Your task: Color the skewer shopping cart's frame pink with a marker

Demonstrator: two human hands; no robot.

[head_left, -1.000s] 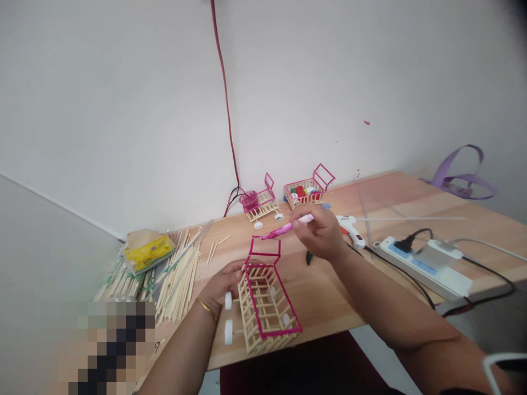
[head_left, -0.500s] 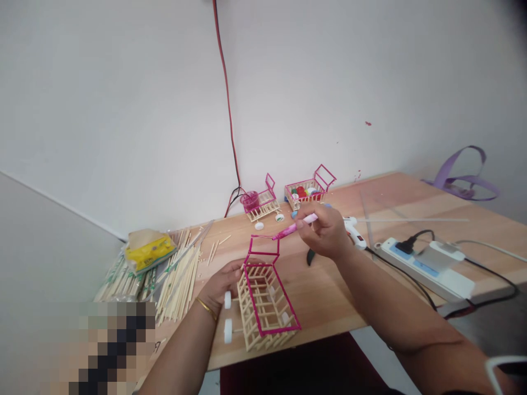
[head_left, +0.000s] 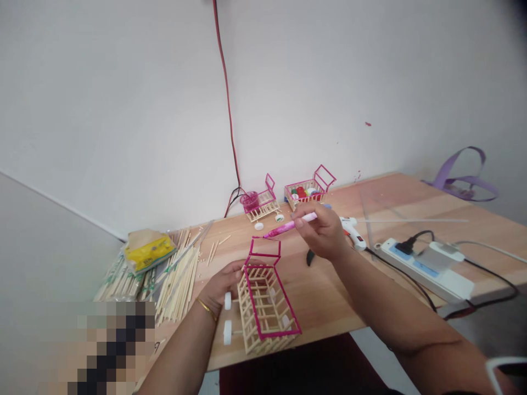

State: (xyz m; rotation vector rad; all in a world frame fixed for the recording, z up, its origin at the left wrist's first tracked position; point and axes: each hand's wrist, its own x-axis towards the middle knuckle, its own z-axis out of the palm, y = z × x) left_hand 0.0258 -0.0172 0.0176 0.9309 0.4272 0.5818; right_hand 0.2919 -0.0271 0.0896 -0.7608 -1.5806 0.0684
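Observation:
A small cart [head_left: 267, 299] built of pale wooden sticks leans near the table's front edge. Its top rim and handle frame are magenta, and white round wheels [head_left: 228, 332] stick out on the left. My left hand [head_left: 225, 282] is closed around the cart's far left side; some of its fingers are hidden behind the sticks. In my right hand [head_left: 319, 229], a white marker-like brush [head_left: 284, 227] with a magenta-stained front is pinched. Its tip points left, at the top bar of the handle frame.
Two similar carts stand by the wall, one beside a cup of magenta paint [head_left: 250, 201], the other [head_left: 307, 191] holding colourful items. Loose sticks [head_left: 179, 280] and a yellow packet [head_left: 149, 251] lie left. A glue gun [head_left: 353, 233] and power strip [head_left: 428, 269] with cables lie right.
The brush tip has moved left along the handle's top bar, from its right corner toward the left part. My left hand and the cart have barely shifted.

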